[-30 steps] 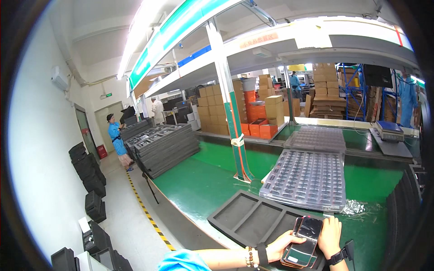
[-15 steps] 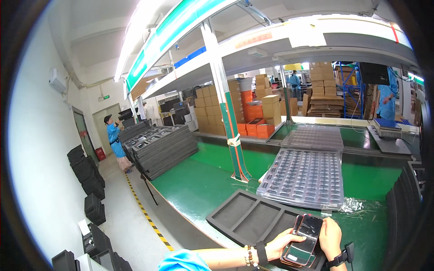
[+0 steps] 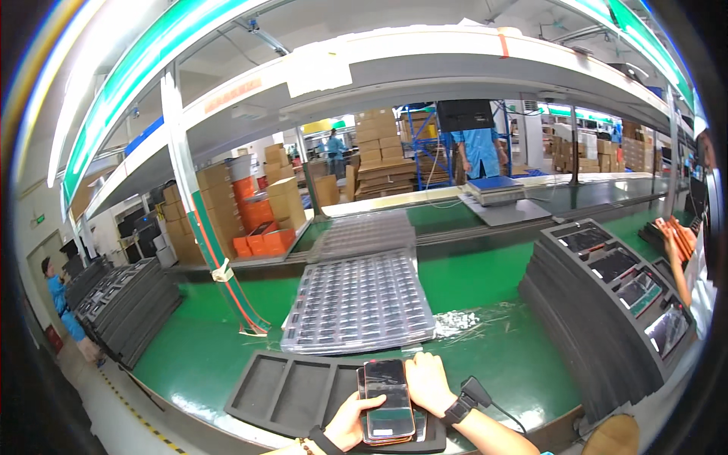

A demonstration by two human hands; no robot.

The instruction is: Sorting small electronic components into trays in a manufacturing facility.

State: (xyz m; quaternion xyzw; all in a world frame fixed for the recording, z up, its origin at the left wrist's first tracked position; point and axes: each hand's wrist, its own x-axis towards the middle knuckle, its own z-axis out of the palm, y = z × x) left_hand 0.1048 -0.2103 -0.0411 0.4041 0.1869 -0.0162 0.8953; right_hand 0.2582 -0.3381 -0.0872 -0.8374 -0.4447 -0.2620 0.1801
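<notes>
My left hand [image 3: 349,418] grips a small stack of smartphones [image 3: 388,413], dark and glossy with reddish edges, its thumb lying across the top one. Against the stack's upper right side rests my right hand [image 3: 429,384], fingers curled; whether anything is pinched in them is hidden. Beneath the hands lies a black foam tray [image 3: 284,396] with several compartments, those on the left bare. Just beyond it sits a clear plastic tray [image 3: 364,299] filled with rows of small dark parts.
A tall pile of black foam trays [image 3: 565,292] stands at right, phones in the top one. Beside it a co-worker's hand [image 3: 677,243] holds orange-edged slabs. Crumpled clear plastic [image 3: 459,324] lies on the green table [image 3: 485,273]. A metal post [image 3: 199,205] rises at left.
My view has swung to the right, bringing the tray pile and a co-worker at right into sight. Both hands stay at the phone stack.
</notes>
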